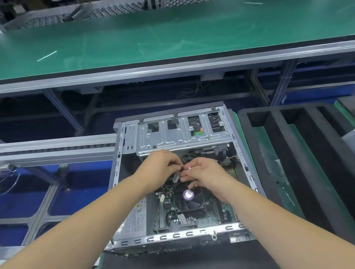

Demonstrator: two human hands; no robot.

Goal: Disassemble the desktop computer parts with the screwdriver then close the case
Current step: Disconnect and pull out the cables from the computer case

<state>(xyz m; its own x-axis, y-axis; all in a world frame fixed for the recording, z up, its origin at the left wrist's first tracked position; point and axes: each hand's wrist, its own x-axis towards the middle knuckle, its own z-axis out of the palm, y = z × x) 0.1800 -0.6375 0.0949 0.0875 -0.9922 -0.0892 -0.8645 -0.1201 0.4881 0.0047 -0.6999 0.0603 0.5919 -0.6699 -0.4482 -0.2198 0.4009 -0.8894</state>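
The open computer case (178, 176) is lying on its side on a dark mat (187, 263) on the near tabletop, its inside facing up. Both hands are reaching into its middle, just far of the black cooling fan (189, 197). The left hand (161, 166) and the right hand (205, 173) are meeting fingertip to fingertip, each grip curling tight and pinching a small pale connector (184, 169) between them. A silver drive cage (180, 131) is sitting at the far end of the case.
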